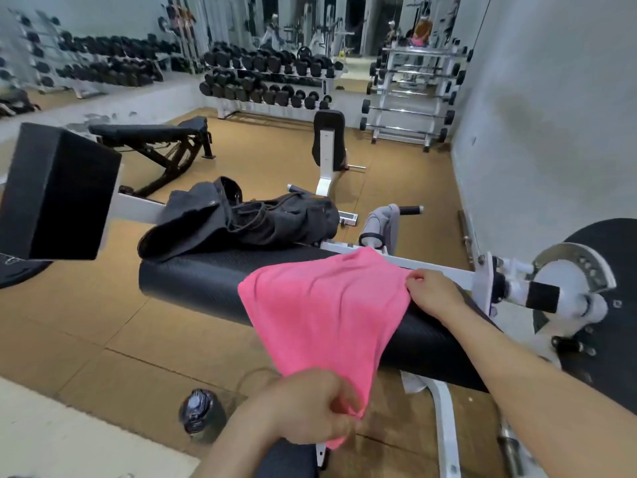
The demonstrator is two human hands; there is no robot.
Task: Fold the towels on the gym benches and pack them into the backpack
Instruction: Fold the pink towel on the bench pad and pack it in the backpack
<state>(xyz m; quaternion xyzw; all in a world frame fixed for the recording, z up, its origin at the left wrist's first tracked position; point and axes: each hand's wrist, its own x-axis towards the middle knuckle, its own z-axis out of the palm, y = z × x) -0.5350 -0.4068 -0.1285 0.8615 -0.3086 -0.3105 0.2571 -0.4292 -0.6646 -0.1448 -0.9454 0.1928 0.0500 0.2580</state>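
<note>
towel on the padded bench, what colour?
Plain bright pink towel, no pattern visible, draped over the black padded bench. Shows in the head view.

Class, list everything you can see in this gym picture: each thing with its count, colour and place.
Towel: one, pink, draped over near bench.
Backpack: one, black, on bench's far end.
Near bench: one, black pad, white frame.
Incline bench: one, black, behind left.
Upright seat: one, black and white, centre.
Dumbbell racks: black weights, back wall; count unclear.
Barbell rack: one, white, back right.
Bottle: one, dark, on floor.
Left hand: grips towel's lower corner.
Right hand: holds towel's upper corner.
</note>
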